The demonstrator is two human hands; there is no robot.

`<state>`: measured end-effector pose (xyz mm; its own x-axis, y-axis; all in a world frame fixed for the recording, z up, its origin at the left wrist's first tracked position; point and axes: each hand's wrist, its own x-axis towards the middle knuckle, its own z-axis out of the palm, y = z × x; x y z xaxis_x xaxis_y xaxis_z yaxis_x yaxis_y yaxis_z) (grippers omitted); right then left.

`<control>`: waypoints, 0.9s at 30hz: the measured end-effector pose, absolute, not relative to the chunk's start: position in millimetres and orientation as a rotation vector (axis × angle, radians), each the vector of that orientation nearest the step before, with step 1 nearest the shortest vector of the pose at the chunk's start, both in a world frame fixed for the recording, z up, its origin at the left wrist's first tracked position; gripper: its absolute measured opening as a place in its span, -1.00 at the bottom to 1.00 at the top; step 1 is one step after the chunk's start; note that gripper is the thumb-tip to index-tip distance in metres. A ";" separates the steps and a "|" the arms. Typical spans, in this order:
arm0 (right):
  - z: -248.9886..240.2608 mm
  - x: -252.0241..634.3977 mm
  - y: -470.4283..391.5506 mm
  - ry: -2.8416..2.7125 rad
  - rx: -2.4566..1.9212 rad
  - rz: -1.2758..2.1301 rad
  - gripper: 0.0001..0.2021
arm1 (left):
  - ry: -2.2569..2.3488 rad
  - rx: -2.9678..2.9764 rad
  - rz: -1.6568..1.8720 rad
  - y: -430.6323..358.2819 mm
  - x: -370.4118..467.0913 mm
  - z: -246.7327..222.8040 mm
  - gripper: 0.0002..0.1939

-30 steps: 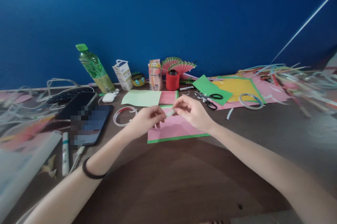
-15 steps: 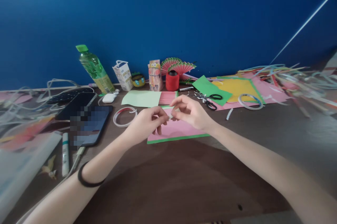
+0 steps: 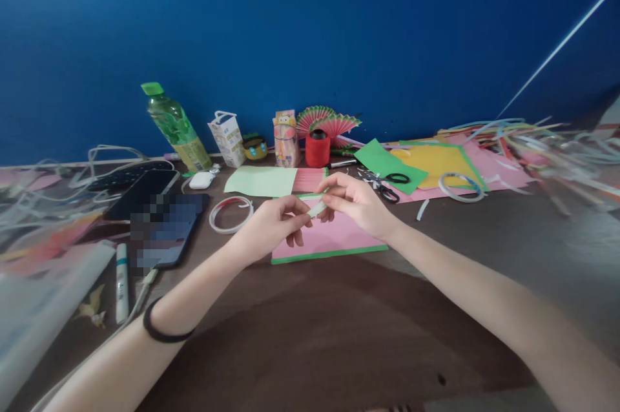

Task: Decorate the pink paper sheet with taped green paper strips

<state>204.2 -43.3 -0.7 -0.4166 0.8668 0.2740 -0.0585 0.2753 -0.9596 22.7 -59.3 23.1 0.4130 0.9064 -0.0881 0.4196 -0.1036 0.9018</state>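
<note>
A small pale strip [image 3: 317, 208], whitish green, is stretched between my two hands; whether it is paper or tape I cannot tell. My left hand [image 3: 278, 225] pinches its near left end between thumb and fingers. At the other end, the fingertips of my right hand [image 3: 356, 205] are closed on it. Beneath both hands lies a pink sheet of paper [image 3: 329, 237] with green edges, partly covered by them. Just behind it are a pale green sheet [image 3: 261, 181] and a pleated pink paper [image 3: 310, 179]. To the left of my left hand rests a roll of tape [image 3: 231, 215].
Scissors [image 3: 390, 186] and a green sheet [image 3: 390, 166] lie to the right, near another tape roll [image 3: 461, 187]. Along the blue wall stand a green bottle [image 3: 177, 128], a carton [image 3: 227, 139], a red spool [image 3: 318, 149] and paper fans [image 3: 334, 121]. Phones [image 3: 181, 234] and a marker [image 3: 122, 283] are left.
My right hand's fingers have shifted slightly, and more of the pale strip shows between the hands. The things on the table stay where they were.
</note>
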 end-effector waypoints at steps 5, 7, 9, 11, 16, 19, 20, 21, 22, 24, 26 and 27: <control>-3.6 204.4 -40.4 -1.664 -0.760 1.286 -0.88 | 1.184 1.715 0.630 -55.2 20.0 19.9 -0.85; -5.0 204.9 -39.6 -1.706 -0.800 1.209 -0.88 | 1.212 1.712 0.650 -53.6 19.3 18.5 -0.86; -5.3 205.6 -40.4 -1.745 -0.884 0.975 -0.88 | 1.249 1.715 0.678 -51.9 18.5 16.8 -0.87; -4.0 206.0 -43.3 -1.781 -0.935 0.653 -0.90 | 1.274 1.717 0.707 -50.3 17.7 15.0 -0.87; -1.0 202.1 -55.3 -1.960 -0.762 0.246 -0.88 | 1.243 1.722 0.742 -50.5 17.7 13.2 -0.88; -4.5 197.6 -58.4 -2.017 -0.768 0.231 -0.87 | 1.216 1.726 0.764 -53.7 19.8 14.9 -0.88; -6.0 196.3 -58.7 -2.023 -0.781 0.235 -0.88 | 1.217 1.730 0.764 -55.0 20.6 15.7 -0.88; -7.4 195.2 -58.7 -2.026 -0.795 0.239 -0.88 | 1.223 1.736 0.763 -56.3 21.4 16.5 -0.88; -8.4 194.3 -58.8 -2.028 -0.808 0.243 -0.89 | 1.229 1.743 0.761 -57.6 22.1 17.2 -0.88; -9.2 193.2 -59.5 -2.028 -0.835 0.249 -0.89 | 1.226 1.753 0.765 -59.7 23.2 18.2 -0.89; -8.7 192.7 -60.6 -2.022 -0.852 0.236 -0.89 | 1.213 1.745 0.780 -61.2 23.8 19.0 -0.88; -8.4 192.7 -61.1 -2.019 -0.855 0.224 -0.89 | 1.211 1.737 0.782 -61.8 24.0 19.5 -0.87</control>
